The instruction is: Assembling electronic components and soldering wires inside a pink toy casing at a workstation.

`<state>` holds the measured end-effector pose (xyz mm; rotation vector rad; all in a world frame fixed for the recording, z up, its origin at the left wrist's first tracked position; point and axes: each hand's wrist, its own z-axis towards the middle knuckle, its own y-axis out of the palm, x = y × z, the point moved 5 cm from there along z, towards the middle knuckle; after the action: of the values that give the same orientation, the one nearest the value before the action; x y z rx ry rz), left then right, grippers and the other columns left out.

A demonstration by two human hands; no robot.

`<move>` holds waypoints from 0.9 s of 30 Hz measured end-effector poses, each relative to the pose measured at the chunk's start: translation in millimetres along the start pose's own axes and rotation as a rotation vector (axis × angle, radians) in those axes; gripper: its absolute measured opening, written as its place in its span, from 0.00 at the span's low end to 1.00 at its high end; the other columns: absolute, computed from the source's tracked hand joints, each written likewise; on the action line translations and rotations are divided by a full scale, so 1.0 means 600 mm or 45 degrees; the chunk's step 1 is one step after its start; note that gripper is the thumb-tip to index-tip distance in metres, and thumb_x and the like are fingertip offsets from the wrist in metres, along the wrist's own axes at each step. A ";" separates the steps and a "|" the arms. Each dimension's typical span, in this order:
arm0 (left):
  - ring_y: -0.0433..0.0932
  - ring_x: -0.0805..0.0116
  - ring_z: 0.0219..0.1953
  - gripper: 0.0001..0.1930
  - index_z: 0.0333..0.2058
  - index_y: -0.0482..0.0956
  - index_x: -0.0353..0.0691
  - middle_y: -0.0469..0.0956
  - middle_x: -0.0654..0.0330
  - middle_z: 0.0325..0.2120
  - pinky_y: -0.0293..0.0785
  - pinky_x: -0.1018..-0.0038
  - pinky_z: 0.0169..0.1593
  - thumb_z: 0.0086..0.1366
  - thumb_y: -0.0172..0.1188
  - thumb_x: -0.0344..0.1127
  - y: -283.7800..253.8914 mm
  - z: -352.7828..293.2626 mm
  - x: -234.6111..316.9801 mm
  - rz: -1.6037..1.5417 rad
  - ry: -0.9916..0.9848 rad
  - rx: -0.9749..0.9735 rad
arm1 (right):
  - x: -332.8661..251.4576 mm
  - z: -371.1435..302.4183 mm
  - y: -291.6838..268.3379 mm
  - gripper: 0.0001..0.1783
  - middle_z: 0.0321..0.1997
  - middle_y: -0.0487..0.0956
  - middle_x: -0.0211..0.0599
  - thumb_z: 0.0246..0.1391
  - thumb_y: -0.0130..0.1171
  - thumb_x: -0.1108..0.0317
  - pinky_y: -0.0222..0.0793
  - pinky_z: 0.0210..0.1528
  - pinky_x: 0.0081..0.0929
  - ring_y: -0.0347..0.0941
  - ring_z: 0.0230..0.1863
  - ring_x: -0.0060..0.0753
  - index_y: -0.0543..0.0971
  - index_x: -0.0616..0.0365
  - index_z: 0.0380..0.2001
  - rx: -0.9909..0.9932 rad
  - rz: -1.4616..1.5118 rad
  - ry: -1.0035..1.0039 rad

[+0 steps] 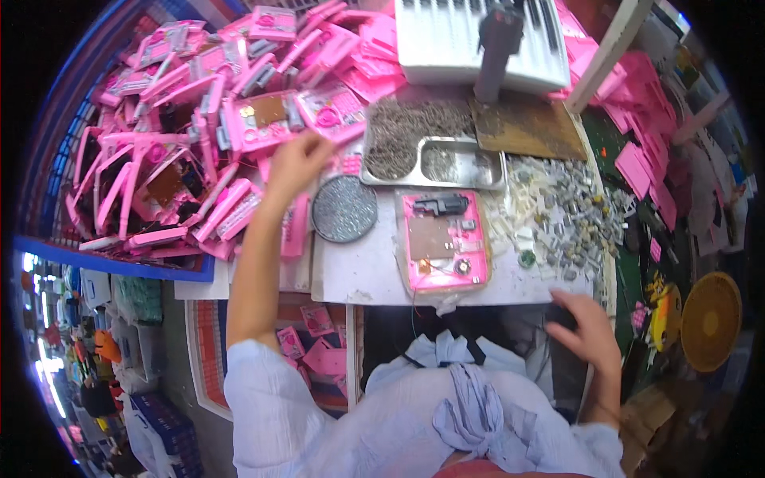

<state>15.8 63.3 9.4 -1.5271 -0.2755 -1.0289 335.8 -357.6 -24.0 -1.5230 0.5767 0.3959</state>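
My left hand (298,166) reaches over the near edge of the heap of pink plastic housings (187,151), left of a steel tray. Its fingers look bent but are blurred, and whatever may lie under them is hidden. My right hand (588,328) hovers at the table's front right edge, fingers apart and holding nothing. Between the two lies an opened pink toy housing (446,239) with a brown board, a black part and thin wires, touched by neither hand. A round dish of small grey bits (344,209) sits just right of my left forearm.
The steel tray (434,177) holds many screws. Behind it are a wooden board (530,131), a dark upright tool (500,48) and a white ribbed tray (442,40). Loose metal and white parts (570,211) spread at right. A blue-edged bin (119,261) contains the pink heap.
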 end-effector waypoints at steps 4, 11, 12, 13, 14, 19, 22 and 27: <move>0.81 0.66 0.29 0.12 0.35 0.82 0.32 0.83 0.53 0.28 0.75 0.69 0.35 0.66 0.62 0.38 0.084 0.000 0.044 0.004 0.210 -0.056 | -0.034 0.125 0.022 0.23 0.39 0.82 0.43 0.49 0.69 0.62 0.72 0.44 0.38 0.77 0.41 0.48 0.80 0.58 0.49 0.045 0.013 -0.284; 0.78 0.60 0.32 0.06 0.36 0.82 0.36 0.78 0.54 0.31 0.74 0.67 0.37 0.61 0.65 0.31 0.233 -0.215 0.116 0.070 0.408 -0.288 | -0.029 0.215 0.084 0.15 0.31 0.81 0.39 0.51 0.67 0.68 0.73 0.37 0.34 0.78 0.33 0.39 0.83 0.59 0.43 0.102 0.141 -0.375; 0.78 0.59 0.33 0.06 0.36 0.82 0.37 0.77 0.54 0.32 0.74 0.67 0.37 0.60 0.66 0.30 0.246 -0.231 0.110 0.086 0.450 -0.284 | -0.027 0.222 0.092 0.14 0.30 0.81 0.39 0.51 0.66 0.67 0.73 0.37 0.35 0.78 0.33 0.40 0.83 0.58 0.41 0.089 0.150 -0.373; 0.78 0.59 0.33 0.06 0.36 0.82 0.37 0.77 0.54 0.33 0.74 0.67 0.38 0.60 0.66 0.30 0.254 -0.241 0.105 0.117 0.466 -0.274 | -0.026 0.227 0.098 0.13 0.30 0.80 0.38 0.51 0.66 0.66 0.73 0.37 0.36 0.78 0.33 0.41 0.83 0.58 0.40 0.075 0.159 -0.372; 0.78 0.59 0.34 0.06 0.36 0.82 0.37 0.77 0.54 0.34 0.74 0.67 0.38 0.60 0.66 0.29 0.261 -0.250 0.101 0.147 0.481 -0.262 | -0.022 0.230 0.103 0.12 0.29 0.80 0.38 0.52 0.66 0.66 0.73 0.37 0.36 0.78 0.33 0.42 0.83 0.57 0.39 0.061 0.167 -0.371; 0.77 0.58 0.36 0.08 0.38 0.81 0.37 0.78 0.54 0.36 0.74 0.67 0.39 0.59 0.66 0.30 0.247 -0.230 0.074 -0.046 0.375 -0.043 | -0.011 0.248 0.102 0.11 0.27 0.80 0.38 0.50 0.67 0.70 0.71 0.32 0.33 0.76 0.28 0.37 0.84 0.60 0.38 0.115 0.263 -0.395; 0.79 0.53 0.41 0.12 0.41 0.80 0.36 0.78 0.52 0.37 0.75 0.65 0.41 0.59 0.67 0.31 0.240 -0.186 0.050 0.039 0.225 0.124 | -0.023 0.264 0.096 0.10 0.26 0.79 0.37 0.50 0.67 0.70 0.70 0.31 0.31 0.76 0.28 0.36 0.84 0.60 0.37 0.135 0.289 -0.408; 0.79 0.56 0.33 0.10 0.39 0.81 0.37 0.78 0.54 0.29 0.74 0.66 0.37 0.58 0.68 0.30 0.257 -0.170 0.030 0.160 0.166 0.066 | -0.042 0.286 0.097 0.09 0.26 0.79 0.36 0.50 0.68 0.71 0.71 0.32 0.32 0.75 0.27 0.36 0.84 0.61 0.36 0.151 0.272 -0.487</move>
<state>86.8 -74.3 -93.4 -1.4065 -0.1124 -1.0088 299.4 -182.7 -64.2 -1.2335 0.4516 0.7841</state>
